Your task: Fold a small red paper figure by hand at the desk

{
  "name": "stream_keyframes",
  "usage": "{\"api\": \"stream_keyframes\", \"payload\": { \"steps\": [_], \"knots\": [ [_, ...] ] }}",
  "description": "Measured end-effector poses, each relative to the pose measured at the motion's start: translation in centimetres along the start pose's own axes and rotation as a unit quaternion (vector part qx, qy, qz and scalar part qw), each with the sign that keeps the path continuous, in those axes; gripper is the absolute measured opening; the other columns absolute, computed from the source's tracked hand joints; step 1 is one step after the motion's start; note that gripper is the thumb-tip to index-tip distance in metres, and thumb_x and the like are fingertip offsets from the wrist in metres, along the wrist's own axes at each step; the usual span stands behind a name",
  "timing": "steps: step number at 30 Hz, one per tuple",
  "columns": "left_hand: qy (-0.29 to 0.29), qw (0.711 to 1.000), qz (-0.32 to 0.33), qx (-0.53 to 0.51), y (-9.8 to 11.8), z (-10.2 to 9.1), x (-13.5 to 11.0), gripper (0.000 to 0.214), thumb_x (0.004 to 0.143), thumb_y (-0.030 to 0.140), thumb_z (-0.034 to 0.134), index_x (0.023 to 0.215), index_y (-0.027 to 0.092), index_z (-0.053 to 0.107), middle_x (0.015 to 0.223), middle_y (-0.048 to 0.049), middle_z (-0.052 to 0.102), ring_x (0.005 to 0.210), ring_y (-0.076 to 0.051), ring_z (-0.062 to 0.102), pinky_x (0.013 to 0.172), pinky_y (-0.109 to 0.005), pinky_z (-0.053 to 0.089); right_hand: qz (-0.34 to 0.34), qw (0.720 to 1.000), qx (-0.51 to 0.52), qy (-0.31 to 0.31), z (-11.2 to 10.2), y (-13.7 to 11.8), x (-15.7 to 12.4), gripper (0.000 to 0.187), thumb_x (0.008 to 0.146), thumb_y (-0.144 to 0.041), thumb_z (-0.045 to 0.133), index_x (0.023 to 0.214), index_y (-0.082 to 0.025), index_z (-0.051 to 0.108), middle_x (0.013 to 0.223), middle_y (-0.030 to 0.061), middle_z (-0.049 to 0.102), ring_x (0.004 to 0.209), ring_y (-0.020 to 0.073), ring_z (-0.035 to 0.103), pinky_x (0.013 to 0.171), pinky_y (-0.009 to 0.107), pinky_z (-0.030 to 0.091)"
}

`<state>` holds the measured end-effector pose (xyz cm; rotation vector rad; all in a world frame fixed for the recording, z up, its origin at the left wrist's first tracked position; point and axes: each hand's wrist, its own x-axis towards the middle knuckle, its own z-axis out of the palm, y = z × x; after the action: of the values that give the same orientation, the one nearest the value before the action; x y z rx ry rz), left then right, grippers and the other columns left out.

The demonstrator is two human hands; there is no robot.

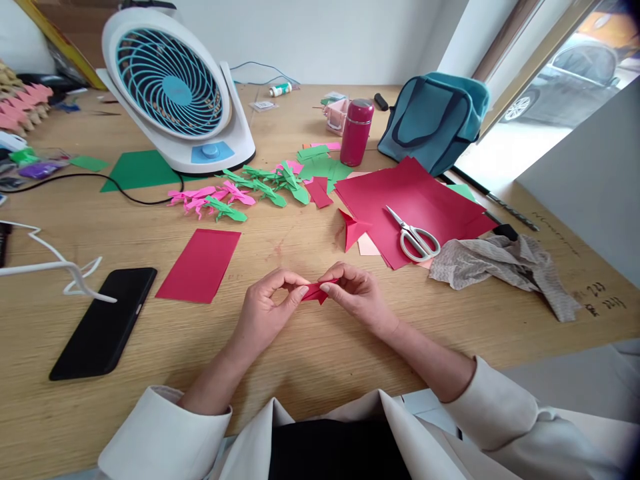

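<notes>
A small folded piece of red paper (315, 292) is held above the table between both hands. My left hand (273, 303) pinches its left end with thumb and forefinger. Its right end is in the pinch of my right hand (357, 293). Beyond the hands stands a red folded paper shape (353, 230) with pointed flaps. To the left lies a flat red paper rectangle (200, 265). White-handled scissors (419, 241) rest on a stack of large red sheets (400, 193) to the right. Several green folded paper figures (270, 190) and pink ones (193, 198) lie further back.
A white fan (175, 93) stands at the back left, a black phone (105, 327) at the front left. A red thermos (357, 133) and a blue bag (435, 120) are at the back right. A crumpled cloth (500, 267) lies near the right edge.
</notes>
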<state>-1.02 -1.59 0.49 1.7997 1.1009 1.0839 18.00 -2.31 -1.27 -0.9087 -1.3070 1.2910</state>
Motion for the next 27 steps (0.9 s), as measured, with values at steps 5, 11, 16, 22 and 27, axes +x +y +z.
{"api": "stream_keyframes", "payload": {
  "steps": [5, 11, 16, 22, 27],
  "knots": [
    [0.024, 0.997, 0.044, 0.050, 0.32, -0.11, -0.01, 0.006, 0.086, 0.022, 0.067, 0.081, 0.020, 0.070, 0.078, -0.0006, 0.070, 0.073, -0.014, 0.064, 0.070, -0.026, 0.050, 0.026, 0.999, 0.037, -0.020, 0.11, -0.30, 0.17, 0.029, 0.079, -0.044, 0.078, 0.087, -0.019, 0.067, 0.078, 0.0012, 0.069, 0.070, 0.0130, 0.066, 0.068, 0.028, 0.056],
    [0.032, 0.999, -0.011, 0.021, -0.11, -0.17, -0.02, 0.011, 0.086, 0.025, 0.067, 0.078, 0.019, 0.071, 0.076, -0.0015, 0.073, 0.070, -0.015, 0.066, 0.069, -0.027, 0.052, 0.042, 0.998, 0.043, -0.016, 0.00, -0.25, 0.41, 0.031, 0.078, -0.048, 0.077, 0.082, -0.019, 0.065, 0.075, 0.0016, 0.070, 0.068, 0.0140, 0.066, 0.068, 0.030, 0.057],
    [0.018, 1.000, -0.002, 0.025, 0.31, 0.12, -0.10, 0.008, 0.085, 0.023, 0.068, 0.078, 0.019, 0.071, 0.077, -0.0008, 0.073, 0.072, -0.014, 0.066, 0.070, -0.026, 0.050, 0.019, 0.999, 0.041, -0.012, -0.02, 0.17, 0.42, 0.028, 0.080, -0.043, 0.077, 0.078, -0.019, 0.064, 0.074, 0.0006, 0.069, 0.067, 0.0122, 0.063, 0.067, 0.027, 0.054],
    [0.023, 0.998, 0.032, 0.050, 0.51, 0.46, -0.20, 0.013, 0.086, 0.021, 0.067, 0.074, 0.018, 0.067, 0.072, 0.0006, 0.067, 0.069, -0.012, 0.062, 0.067, -0.024, 0.047, 0.030, 0.999, 0.037, -0.007, 0.26, 0.22, 0.46, 0.031, 0.079, -0.046, 0.077, 0.077, -0.019, 0.063, 0.073, 0.0001, 0.067, 0.066, 0.0123, 0.062, 0.065, 0.027, 0.053],
    [0.017, 0.996, 0.049, 0.074, 0.28, 0.71, -0.27, 0.014, 0.087, 0.019, 0.064, 0.073, 0.019, 0.062, 0.072, 0.0014, 0.063, 0.069, -0.012, 0.060, 0.068, -0.025, 0.046, 0.044, 0.999, 0.025, -0.012, 0.51, 0.23, 0.43, 0.035, 0.075, -0.050, 0.079, 0.078, -0.019, 0.062, 0.072, 0.0001, 0.066, 0.067, 0.0131, 0.061, 0.064, 0.027, 0.051]
  ]
}}
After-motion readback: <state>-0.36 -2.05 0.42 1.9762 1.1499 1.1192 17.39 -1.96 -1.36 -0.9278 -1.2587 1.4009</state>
